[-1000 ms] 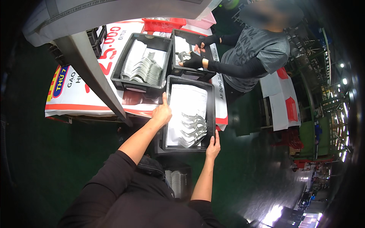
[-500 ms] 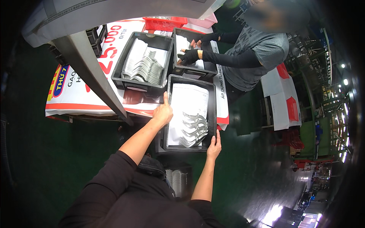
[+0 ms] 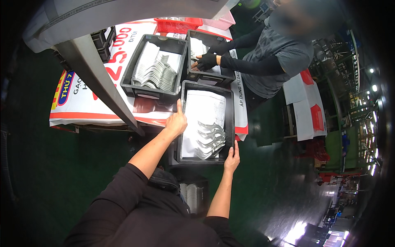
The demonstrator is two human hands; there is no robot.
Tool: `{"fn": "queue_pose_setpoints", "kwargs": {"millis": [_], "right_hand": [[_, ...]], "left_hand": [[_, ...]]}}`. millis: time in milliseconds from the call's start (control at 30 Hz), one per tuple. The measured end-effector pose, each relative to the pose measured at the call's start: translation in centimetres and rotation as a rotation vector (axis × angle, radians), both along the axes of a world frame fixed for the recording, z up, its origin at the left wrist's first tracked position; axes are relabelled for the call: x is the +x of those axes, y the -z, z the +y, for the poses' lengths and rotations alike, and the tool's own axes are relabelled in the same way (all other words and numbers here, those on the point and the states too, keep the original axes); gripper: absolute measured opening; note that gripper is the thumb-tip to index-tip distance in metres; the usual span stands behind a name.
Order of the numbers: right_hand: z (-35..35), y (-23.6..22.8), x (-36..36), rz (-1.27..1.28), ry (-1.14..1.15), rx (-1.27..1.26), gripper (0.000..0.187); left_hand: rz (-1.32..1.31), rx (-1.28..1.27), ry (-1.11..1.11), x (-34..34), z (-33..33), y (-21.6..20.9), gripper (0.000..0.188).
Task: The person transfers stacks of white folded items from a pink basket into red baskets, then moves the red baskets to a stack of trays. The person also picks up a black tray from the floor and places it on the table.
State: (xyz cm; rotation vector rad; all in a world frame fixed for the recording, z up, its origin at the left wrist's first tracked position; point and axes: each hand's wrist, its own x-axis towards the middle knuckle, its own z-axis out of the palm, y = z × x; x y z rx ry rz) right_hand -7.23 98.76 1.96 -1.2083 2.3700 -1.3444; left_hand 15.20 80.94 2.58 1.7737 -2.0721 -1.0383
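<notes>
A black plastic crate (image 3: 230, 111) is between my two hands at the table's near edge. On its left side my left hand (image 3: 177, 122) holds the wall, the index finger stretched along it. Lower on the opposite side, my right hand (image 3: 232, 159) grips the crate with fingers against the outer wall. Inside, a white paper sheet (image 3: 204, 105) lines the bottom. Several shiny curved metal pieces (image 3: 210, 140) lie on it in an overlapping row toward the lower right. My fingers' undersides are hidden.
A second black crate (image 3: 128, 78), full of stacked metal pieces, stands behind left. A co-worker (image 3: 269, 57) in black sleeves reaches into a third crate (image 3: 226, 68). A red basket (image 3: 178, 26) is at the back; a grey metal post (image 3: 96, 78) slants across the table's left.
The co-worker's hands have shifted a little inside the far crate and come closer together. My hands and the near crate look the same.
</notes>
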Motion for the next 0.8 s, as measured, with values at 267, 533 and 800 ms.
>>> {"fn": "queue_pose_setpoints", "kwargs": {"millis": [267,533,800], "right_hand": [[0.0,0.1,-0.1,-0.003,0.002,0.003,0.036],[-0.1,0.1,-0.1,0.022,-0.009,0.009,0.036],[0.1,1.4,-0.9,0.011,0.105,0.150,0.039]], "left_hand": [[-0.016,0.006,0.000,-0.1,0.0,-0.2,0.080],[0.004,-0.031,-0.017,-0.1,0.0,0.0,0.080],[-0.025,-0.075,-0.022,-0.3,-0.1,0.5,0.076]]}}
